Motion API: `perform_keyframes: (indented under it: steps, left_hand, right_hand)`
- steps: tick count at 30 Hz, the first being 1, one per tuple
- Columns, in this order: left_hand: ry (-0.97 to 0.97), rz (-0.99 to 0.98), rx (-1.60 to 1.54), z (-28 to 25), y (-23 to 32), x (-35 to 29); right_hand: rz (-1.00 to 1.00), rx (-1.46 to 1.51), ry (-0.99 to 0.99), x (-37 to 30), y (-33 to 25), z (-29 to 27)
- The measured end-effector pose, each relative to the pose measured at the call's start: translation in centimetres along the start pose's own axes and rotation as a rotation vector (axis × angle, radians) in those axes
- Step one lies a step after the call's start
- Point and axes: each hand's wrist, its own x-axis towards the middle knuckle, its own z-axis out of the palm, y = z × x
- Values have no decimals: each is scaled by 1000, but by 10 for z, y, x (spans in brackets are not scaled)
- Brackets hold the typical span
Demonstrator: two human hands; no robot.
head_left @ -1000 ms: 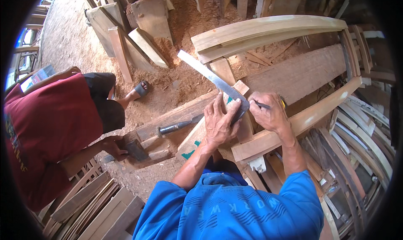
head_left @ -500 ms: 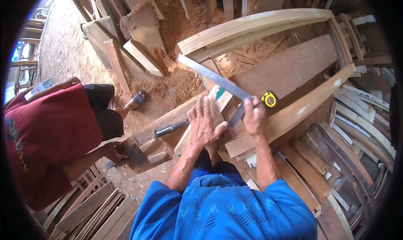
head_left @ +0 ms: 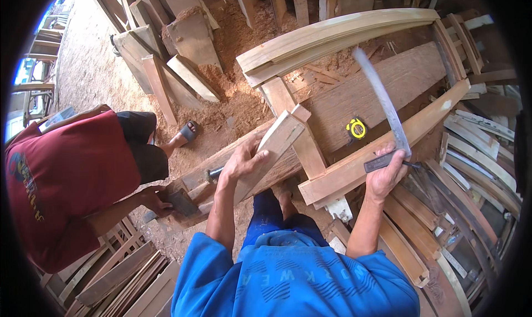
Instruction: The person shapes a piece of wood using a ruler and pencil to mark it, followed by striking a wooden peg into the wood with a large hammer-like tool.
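Observation:
My left hand (head_left: 242, 163) is closed around a short pale board (head_left: 280, 141), which slants up and to the right over the workbench beam. In my right hand (head_left: 386, 179) is a try square (head_left: 386, 103); my fingers and thumb grip its dark stock, and the long metal blade points up and away, slightly blurred. The square is held above the near rail of a wooden frame (head_left: 332, 179), apart from the board. Beside my left wrist shows the dark handle (head_left: 215, 174) of a tool, mostly hidden by my hand and the board.
A yellow tape measure (head_left: 356, 128) lies on a wide plank (head_left: 382, 89) inside the frame. Left, a person in a red shirt (head_left: 72, 189) has a hand (head_left: 158, 201) at a dark block (head_left: 183, 203). Boards lean at the back; curved timber is stacked right. Sawdust covers the ground.
My right hand has lifted the try square off the board and swung it to the right. My left hand has gone from lying flat on the board to gripping it, and the board has turned.

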Motion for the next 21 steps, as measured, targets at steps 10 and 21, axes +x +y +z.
perform_keyframes:
  steps: [10,21]
  left_hand:
    - [-70,-186,-11,5,-20,15]
    - [329,69,675,36,5,-35]
  right_hand:
    - [-138,-282,-244,-13,9,12]
    - [68,-1447,-613,55,80,56]
